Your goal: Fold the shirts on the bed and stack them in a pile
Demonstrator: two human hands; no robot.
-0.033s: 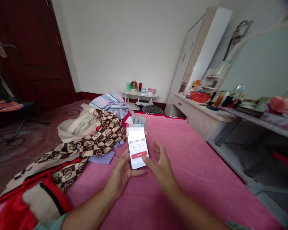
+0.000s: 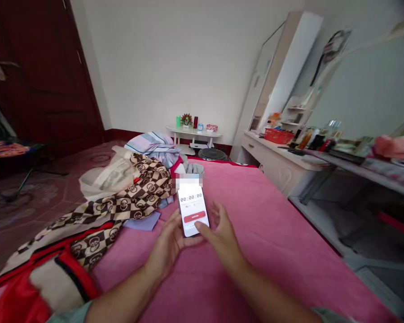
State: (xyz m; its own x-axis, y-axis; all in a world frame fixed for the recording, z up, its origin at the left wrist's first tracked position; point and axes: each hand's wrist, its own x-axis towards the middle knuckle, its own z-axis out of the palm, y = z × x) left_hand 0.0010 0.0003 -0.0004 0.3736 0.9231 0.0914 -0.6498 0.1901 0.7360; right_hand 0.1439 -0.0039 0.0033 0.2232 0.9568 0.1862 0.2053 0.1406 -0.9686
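Note:
A smartphone (image 2: pixel 192 208) is tilted up towards me above the pink bed. Its lit screen shows a row of zeros like a timer and a red button; the top is blurred out. My left hand (image 2: pixel 170 244) holds the phone from its left side and lower edge, with the fingers partly hidden behind it. On the right, my right hand (image 2: pixel 222 233) has its fingers apart beside the phone. Its thumb lies over the lower part of the screen, below the red button; whether it presses the glass I cannot tell.
Brown-checked clothing (image 2: pixel 121 204) and striped bedding (image 2: pixel 151 143) lie heaped at left on the pink bed cover (image 2: pixel 256 215). A dressing table (image 2: pixel 272 152) with bottles and a red basket (image 2: pixel 278 135) stands right. A low white table (image 2: pixel 193 130) is against the far wall.
My right thumb has shifted slightly left across the lower part of the phone screen. The whole view has moved a little; my left hand still holds the phone.

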